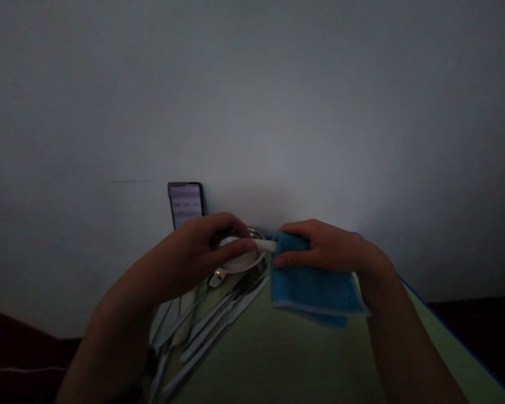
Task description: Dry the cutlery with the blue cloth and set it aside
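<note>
green table (286,359), bowl (240,261), contents unclear; right hand (326,244) gripping blue cloth (313,292)

in dim light, a grey wall (252,112) is rising behind a blue-edged green bench (298,359), and a thin line (131,181) is marking the wall's left side.

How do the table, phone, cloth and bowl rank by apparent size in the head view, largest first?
1. Table
2. Cloth
3. Phone and bowl: too close to rank, since the left hand hides part of each.
</note>
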### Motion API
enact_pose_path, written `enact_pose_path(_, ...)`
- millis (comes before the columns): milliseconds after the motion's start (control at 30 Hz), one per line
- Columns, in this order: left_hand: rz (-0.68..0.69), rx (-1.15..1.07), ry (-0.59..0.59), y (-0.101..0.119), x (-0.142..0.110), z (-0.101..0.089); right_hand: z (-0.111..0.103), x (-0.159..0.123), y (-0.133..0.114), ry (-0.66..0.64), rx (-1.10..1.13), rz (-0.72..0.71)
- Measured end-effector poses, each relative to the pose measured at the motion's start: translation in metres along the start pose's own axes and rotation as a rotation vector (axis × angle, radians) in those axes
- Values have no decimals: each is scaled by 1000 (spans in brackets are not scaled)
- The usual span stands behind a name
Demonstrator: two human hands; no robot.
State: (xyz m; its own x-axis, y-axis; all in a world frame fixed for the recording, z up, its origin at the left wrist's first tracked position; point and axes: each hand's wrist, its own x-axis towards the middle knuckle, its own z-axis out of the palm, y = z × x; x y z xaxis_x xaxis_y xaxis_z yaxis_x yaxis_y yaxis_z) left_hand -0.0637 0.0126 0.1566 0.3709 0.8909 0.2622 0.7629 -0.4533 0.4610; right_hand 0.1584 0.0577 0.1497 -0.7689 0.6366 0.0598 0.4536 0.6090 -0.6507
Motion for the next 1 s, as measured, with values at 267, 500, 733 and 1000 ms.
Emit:
enact_pose_path(267, 85, 135, 9, 14, 5, 9, 4, 4, -7, -91, -50, -94)
enact_pose_path(500, -18, 129, -208, 7, 3, 5, 4, 4, -7, -146, 2, -111)
enact_pose_path(733, -53, 2, -122, -5, -4, -7, -3, -6, 1, -72, 137, 24)
enact_pose_path(1000, -88, 15, -144, 0, -3, -2, -2, -5, -2, -97, 140, 16)
